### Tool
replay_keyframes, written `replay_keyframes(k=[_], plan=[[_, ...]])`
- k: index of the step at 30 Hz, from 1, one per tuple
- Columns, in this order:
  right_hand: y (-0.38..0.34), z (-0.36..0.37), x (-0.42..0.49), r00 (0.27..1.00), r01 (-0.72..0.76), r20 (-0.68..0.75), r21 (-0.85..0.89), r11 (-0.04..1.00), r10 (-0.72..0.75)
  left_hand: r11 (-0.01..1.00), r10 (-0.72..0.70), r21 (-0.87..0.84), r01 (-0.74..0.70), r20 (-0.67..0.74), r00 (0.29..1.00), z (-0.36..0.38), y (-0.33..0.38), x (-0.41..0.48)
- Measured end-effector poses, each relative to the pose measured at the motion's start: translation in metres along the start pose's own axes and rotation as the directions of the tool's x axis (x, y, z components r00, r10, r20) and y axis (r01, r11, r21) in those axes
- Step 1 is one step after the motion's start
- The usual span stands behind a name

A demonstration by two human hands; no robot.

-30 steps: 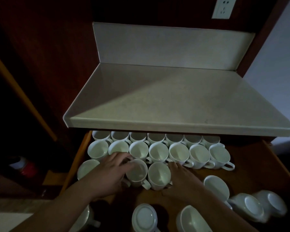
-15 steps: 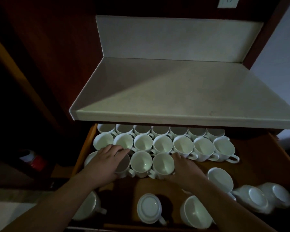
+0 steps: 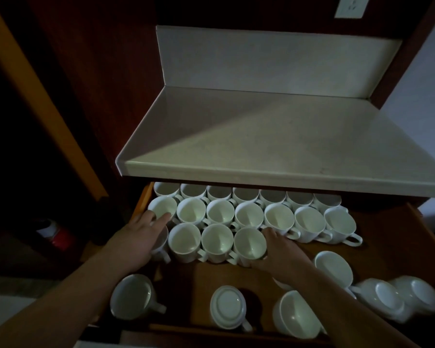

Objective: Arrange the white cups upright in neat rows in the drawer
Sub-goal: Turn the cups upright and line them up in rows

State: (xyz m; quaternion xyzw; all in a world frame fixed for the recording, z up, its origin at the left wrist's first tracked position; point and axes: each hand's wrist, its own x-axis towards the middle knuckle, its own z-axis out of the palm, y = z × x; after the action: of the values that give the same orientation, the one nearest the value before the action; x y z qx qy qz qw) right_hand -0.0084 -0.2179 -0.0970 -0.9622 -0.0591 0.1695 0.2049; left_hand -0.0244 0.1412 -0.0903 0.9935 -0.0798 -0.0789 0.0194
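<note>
The wooden drawer (image 3: pixel 387 237) is pulled out and holds white cups. Upright cups stand in a back row (image 3: pixel 245 194) half under the countertop and a full second row (image 3: pixel 249 214). A shorter third row (image 3: pixel 217 242) has three cups showing. My left hand (image 3: pixel 136 242) lies palm-down over that row's leftmost cup (image 3: pixel 161 244), with its fingers reaching a second-row cup. My right hand (image 3: pixel 279 249) rests flat against the right side of the row's rightmost cup (image 3: pixel 249 243). Neither hand lifts anything.
Loose cups lie in the drawer's front part: one at the front left (image 3: pixel 131 296), one upside down (image 3: pixel 227 306), and several on their sides at the right (image 3: pixel 333 268) (image 3: pixel 384 297) (image 3: pixel 422 295) (image 3: pixel 296 317). A pale countertop (image 3: pixel 274 146) overhangs the back row.
The left hand carried a cup leftwards to the left end of the third row. The right hand slid the other third-row cups up against the second row.
</note>
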Motion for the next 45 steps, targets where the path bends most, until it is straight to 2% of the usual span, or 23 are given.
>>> replay_keyframes(k=[10,15,20,22,24,27,32,36,39,41,43,44,45], plan=[[-0.004,-0.001,-0.002,1.000,0.015,-0.005,-0.041,0.999,-0.015,0.999,-0.011,0.038,0.014,-0.087,0.996,0.004,0.011,-0.007],[-0.001,-0.028,-0.009,0.998,0.054,0.036,-0.132,0.990,-0.049,0.985,0.138,-0.095,-0.147,-0.093,0.986,-0.018,0.052,0.003],[0.052,-0.030,-0.014,0.996,-0.006,0.085,-0.295,0.955,0.033,0.882,0.365,-0.270,-0.385,-0.125,0.923,-0.022,0.129,0.031],[0.052,-0.029,-0.024,0.997,-0.006,0.067,-0.323,0.946,0.029,0.842,0.460,-0.242,-0.482,-0.143,0.876,-0.015,0.162,0.038],[0.045,-0.035,-0.035,0.998,-0.021,0.042,-0.365,0.931,0.039,0.844,0.502,-0.149,-0.515,-0.120,0.857,-0.006,0.185,0.044],[0.052,-0.037,-0.036,0.999,-0.042,0.012,-0.384,0.922,0.051,0.867,0.493,-0.029,-0.497,-0.096,0.865,0.001,0.199,0.047],[0.080,-0.050,-0.037,0.999,-0.052,-0.004,-0.388,0.920,0.054,0.901,0.432,-0.030,-0.433,-0.034,0.901,0.003,0.203,0.044],[0.092,-0.057,-0.036,0.999,-0.012,0.027,-0.389,0.921,0.024,0.928,0.372,0.036,-0.371,-0.043,0.927,0.006,0.211,0.041],[0.094,-0.062,-0.037,0.999,0.005,0.044,-0.335,0.942,0.010,0.942,0.336,0.014,-0.335,-0.052,0.941,0.004,0.215,0.041],[0.096,-0.071,-0.039,0.999,0.000,0.035,-0.227,0.974,0.008,0.948,0.312,-0.056,-0.314,-0.047,0.949,-0.001,0.218,0.042],[0.095,-0.088,-0.043,1.000,-0.006,0.003,-0.070,0.998,0.006,0.946,0.207,-0.250,-0.208,-0.029,0.978,-0.011,0.225,0.045],[0.092,-0.099,-0.045,1.000,-0.002,-0.010,0.004,1.000,0.002,0.907,0.126,-0.401,-0.126,-0.026,0.992,-0.019,0.230,0.047],[0.088,-0.109,-0.048,1.000,0.000,-0.019,0.079,0.997,0.002,0.809,0.049,-0.586,-0.039,0.002,0.999,-0.031,0.239,0.048]])
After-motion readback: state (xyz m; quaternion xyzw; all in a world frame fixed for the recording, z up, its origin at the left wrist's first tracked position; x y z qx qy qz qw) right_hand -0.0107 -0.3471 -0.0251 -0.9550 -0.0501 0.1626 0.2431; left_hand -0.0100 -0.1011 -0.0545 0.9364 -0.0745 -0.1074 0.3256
